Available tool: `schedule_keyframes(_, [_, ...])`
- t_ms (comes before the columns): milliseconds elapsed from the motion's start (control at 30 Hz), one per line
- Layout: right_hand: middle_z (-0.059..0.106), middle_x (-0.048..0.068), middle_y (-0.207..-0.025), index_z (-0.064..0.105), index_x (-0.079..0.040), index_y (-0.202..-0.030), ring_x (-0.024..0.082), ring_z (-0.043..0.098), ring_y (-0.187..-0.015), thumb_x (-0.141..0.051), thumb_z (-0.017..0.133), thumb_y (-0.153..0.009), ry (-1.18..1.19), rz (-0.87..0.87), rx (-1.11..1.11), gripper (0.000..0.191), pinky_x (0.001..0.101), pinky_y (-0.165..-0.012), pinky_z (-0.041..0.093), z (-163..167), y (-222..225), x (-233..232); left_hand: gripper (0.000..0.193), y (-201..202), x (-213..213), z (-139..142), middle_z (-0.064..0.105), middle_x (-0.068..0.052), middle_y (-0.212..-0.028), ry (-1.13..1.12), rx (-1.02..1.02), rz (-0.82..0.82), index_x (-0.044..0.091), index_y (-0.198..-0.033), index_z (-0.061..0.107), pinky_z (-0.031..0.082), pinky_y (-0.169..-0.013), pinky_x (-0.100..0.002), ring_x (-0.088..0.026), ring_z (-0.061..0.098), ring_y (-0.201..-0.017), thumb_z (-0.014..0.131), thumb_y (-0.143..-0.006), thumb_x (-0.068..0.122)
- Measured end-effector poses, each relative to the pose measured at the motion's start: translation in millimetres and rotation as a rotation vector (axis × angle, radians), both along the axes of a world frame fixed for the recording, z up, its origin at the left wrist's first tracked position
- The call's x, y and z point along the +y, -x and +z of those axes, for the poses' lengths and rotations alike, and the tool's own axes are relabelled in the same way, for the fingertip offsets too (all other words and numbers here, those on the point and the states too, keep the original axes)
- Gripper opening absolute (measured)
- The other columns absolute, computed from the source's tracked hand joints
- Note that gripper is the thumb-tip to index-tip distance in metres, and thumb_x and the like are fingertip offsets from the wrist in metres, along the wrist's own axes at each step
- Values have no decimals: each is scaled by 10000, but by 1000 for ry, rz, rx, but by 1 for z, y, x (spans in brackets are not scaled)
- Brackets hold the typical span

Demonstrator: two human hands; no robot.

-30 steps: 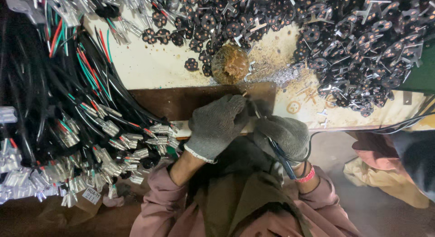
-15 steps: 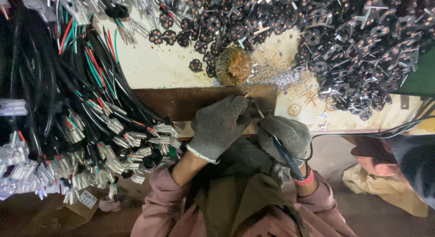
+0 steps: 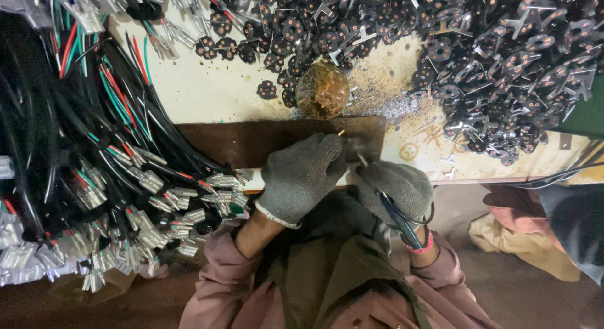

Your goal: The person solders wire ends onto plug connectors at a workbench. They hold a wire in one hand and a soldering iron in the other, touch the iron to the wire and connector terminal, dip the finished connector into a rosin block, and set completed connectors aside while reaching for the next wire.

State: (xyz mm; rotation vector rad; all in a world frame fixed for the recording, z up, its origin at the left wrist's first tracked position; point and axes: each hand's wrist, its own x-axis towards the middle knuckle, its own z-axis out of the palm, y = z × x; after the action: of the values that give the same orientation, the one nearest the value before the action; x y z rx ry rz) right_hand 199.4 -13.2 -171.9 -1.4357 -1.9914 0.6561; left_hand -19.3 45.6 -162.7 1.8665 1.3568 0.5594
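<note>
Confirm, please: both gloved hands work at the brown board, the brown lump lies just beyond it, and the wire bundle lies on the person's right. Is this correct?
Not quite. The head view shows the wire bundle on the person's left. The rest holds: left hand and right hand, both gloved, work at the brown board, the brown lump just beyond it.

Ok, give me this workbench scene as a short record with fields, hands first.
left hand: grey knit glove, resting on the brown board, fingers pinching something small, too hidden to tell
right hand: grey glove, gripping a blue-handled tool, tip at the left fingers
wire harnesses: black, red and green, metal terminals, piled at left
black round parts: heaped across the top and right
brown lump: beyond the board, metal filings beside it
</note>
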Motion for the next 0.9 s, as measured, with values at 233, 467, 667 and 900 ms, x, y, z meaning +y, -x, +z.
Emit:
schedule_keyframes(233, [745, 110, -947, 735, -95, -1019, 317, 745, -882, -118, 838, -790, 52, -21, -7, 253, 404, -772, 575, 1, 1, -1, 154, -1, 0, -4, 648, -105, -874, 47, -9, -25, 125, -954, 632, 518, -607, -464, -339, 671, -758, 723, -880, 225])
schedule_keyframes(467, [741, 111, -959, 731, -71, -1060, 295, 741, -855, -128, 768, -816, 266, -140, 101, 253, 361, -760, 574, -2, -1, -9, 170, -3, -2, -6, 689, -99, -949, -20, -38, 43, 124, -1041, 666, 557, -671, -427, -316, 699, -814, 707, -884, 177])
schedule_keyframes(667, [702, 94, -946, 744, -152, -983, 279, 695, -869, -163, 679, -879, 287, -267, -5, 122, 336, -799, 525, -3, -7, -10, 154, -4, -2, -5, 694, -97, -934, -104, -39, 60, 128, -1052, 676, 561, -677, -418, -313, 701, -805, 698, -900, 136])
schedule_keyframes(900, [759, 80, -1002, 754, -128, -1057, 276, 749, -910, -171, 783, -869, 157, -192, -70, 195, 381, -831, 587, -6, 4, -8, 110, -4, -1, -3, 675, -104, -884, -135, 23, 37, 116, -983, 660, 546, -639, -424, -316, 693, -769, 699, -881, 132])
